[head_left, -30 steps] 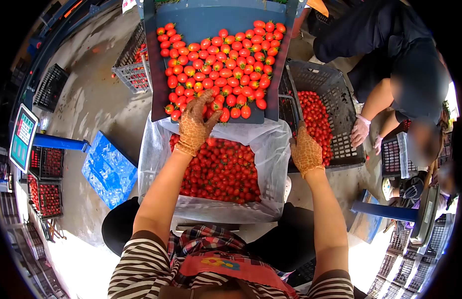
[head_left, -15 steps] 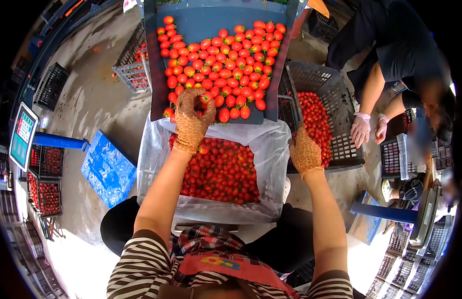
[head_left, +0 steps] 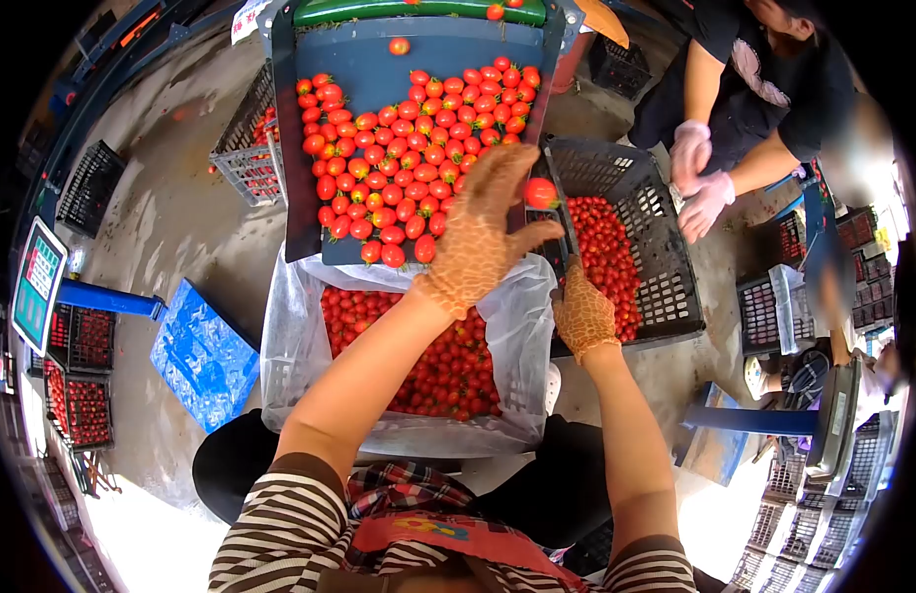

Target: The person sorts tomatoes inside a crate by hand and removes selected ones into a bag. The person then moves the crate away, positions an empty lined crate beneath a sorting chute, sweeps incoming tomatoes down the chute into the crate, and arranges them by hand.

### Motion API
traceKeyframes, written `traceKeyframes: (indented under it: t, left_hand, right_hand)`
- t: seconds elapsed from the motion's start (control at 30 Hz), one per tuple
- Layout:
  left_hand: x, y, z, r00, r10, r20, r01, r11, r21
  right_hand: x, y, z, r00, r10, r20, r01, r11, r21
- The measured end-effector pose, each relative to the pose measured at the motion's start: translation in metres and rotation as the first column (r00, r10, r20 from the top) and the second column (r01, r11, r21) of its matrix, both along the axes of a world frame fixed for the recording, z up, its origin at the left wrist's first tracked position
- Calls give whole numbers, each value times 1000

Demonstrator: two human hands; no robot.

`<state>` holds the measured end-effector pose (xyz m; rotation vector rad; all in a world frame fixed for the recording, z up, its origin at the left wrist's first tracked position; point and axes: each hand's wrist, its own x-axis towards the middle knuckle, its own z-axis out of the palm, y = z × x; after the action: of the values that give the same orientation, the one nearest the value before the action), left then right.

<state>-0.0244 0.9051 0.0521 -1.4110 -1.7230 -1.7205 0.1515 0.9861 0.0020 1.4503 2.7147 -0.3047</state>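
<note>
Red cherry tomatoes lie on the dark sloping tray. My left hand, in a patterned tan glove, is over the tray's lower right corner with its fingers apart. A single tomato is in the air just right of its fingers, touching none of them. Below the tray, a plastic-lined crate holds many tomatoes. My right hand, gloved alike, rests at the near left edge of the black crate; its fingers are partly hidden, and I cannot make out what they hold.
A person with pale gloves bends at the upper right, beyond the black crate. A blue platform scale with its display stands at left. Another tomato crate is left of the tray. More crates line both sides.
My left hand has moved right and opened; the tomato it pinched is out of its fingers. A loose tomato appears at the tray's top. The other person has straightened somewhat. The view has shifted slightly.
</note>
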Motion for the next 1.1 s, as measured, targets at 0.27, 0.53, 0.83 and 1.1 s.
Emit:
traceKeyframes:
  t: [0.27, 0.53, 0.83, 1.1]
  left_hand:
    - [-59, 40, -78, 895, 95, -436, -349, 757, -552]
    - [-65, -29, -79, 964, -215, -156, 63, 754, -653]
    - [-79, -55, -97, 931, 156, -330, -291, 864, -412]
    - [-96, -2, -66, 961, 52, -270, -248, 592, -767]
  right_hand:
    - [6, 2, -7, 999, 7, -54, -8, 1000, -7]
    - [7, 3, -14, 998, 34, -55, -34, 999, 1]
    - [2, 1, -3, 1000, -16, -2, 15, 997, -75]
    - [4, 4, -11, 999, 32, -6, -32, 999, -20]
